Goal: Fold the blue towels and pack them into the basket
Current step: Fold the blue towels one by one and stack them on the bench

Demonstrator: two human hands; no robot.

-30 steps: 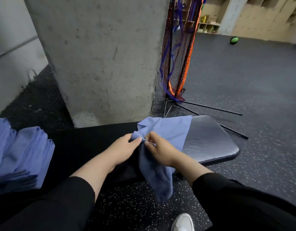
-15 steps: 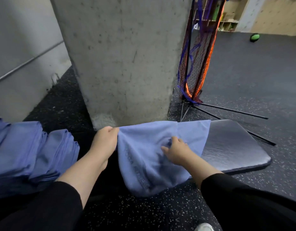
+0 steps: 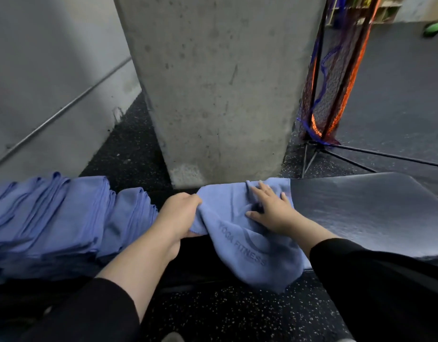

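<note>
A blue towel with printed lettering lies spread over the dark padded bench, its lower part hanging over the front edge. My left hand grips the towel's left edge with curled fingers. On the towel's upper part my right hand lies flat, fingers spread and pressing the cloth down. A stack of folded blue towels sits at the left on the same bench. No basket is in view.
A concrete pillar rises right behind the bench. A folded net on a black stand is at the right, its legs spreading over the floor. A grey wall runs at the left. A green ball lies far off.
The bunched towel has been pulled apart and spread over the bench. My left hand drew its edge leftward. My right hand opened and now lies flat on the cloth. The view shifted left.
</note>
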